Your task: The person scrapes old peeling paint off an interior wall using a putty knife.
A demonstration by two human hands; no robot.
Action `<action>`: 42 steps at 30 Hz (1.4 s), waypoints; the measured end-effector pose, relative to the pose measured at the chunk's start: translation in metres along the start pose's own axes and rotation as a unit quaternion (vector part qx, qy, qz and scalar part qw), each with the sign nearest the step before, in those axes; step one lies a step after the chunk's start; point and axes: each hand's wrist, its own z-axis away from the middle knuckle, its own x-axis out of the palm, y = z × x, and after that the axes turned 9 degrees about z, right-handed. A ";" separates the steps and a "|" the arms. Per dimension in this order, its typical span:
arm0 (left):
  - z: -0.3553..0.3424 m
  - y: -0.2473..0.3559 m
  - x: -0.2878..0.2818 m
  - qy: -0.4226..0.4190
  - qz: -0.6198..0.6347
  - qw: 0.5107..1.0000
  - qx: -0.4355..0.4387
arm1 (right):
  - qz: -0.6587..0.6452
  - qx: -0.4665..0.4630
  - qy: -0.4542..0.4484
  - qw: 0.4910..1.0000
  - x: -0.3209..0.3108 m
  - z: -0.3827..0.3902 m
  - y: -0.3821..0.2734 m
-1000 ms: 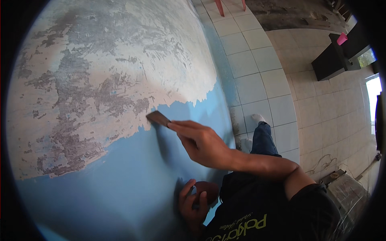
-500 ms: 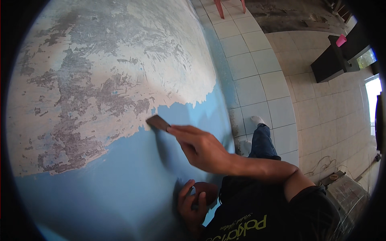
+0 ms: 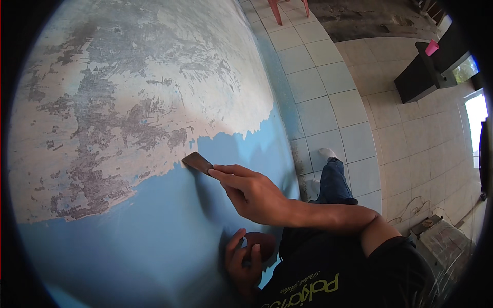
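Observation:
My right hand (image 3: 257, 195) is closed around the handle of a scraper (image 3: 197, 162). The scraper's flat metal blade meets the wall at the ragged border between blue paint (image 3: 154, 246) and a stripped, whitish-grey patch (image 3: 133, 97). Lower down, close to my body, the fingers of my left hand (image 3: 241, 264) are curled around a reddish-brown rounded piece (image 3: 262, 245). Its kind I cannot make out. This hand is beside the blue part of the wall, and my torso is just to its right.
Along the wall's foot runs a tiled floor (image 3: 318, 115), where my foot (image 3: 327, 153) stands. A red plastic chair's legs (image 3: 277, 13) show at the top. At the right are a dark counter (image 3: 418, 79) with a pink cup (image 3: 432, 47) and a plastic-covered object (image 3: 444, 246).
The scraper blade has shifted slightly left and down along the paint border, with my right hand following. My left hand keeps its hold, nearly still.

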 end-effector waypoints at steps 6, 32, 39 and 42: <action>-0.001 0.005 0.001 -0.002 -0.010 1.000 -0.014 | 0.027 0.001 0.004 1.000 0.000 -0.021 0.009; -0.003 0.001 -0.001 -0.015 -0.004 1.000 0.008 | 0.029 -0.004 -0.025 0.999 -0.007 -0.002 -0.005; -0.002 0.004 0.000 -0.011 -0.007 1.000 -0.008 | 0.011 -0.007 -0.016 1.000 -0.010 -0.014 -0.001; -0.001 -0.002 -0.001 -0.010 -0.011 1.000 0.017 | 0.013 -0.005 -0.012 1.000 -0.005 -0.006 -0.003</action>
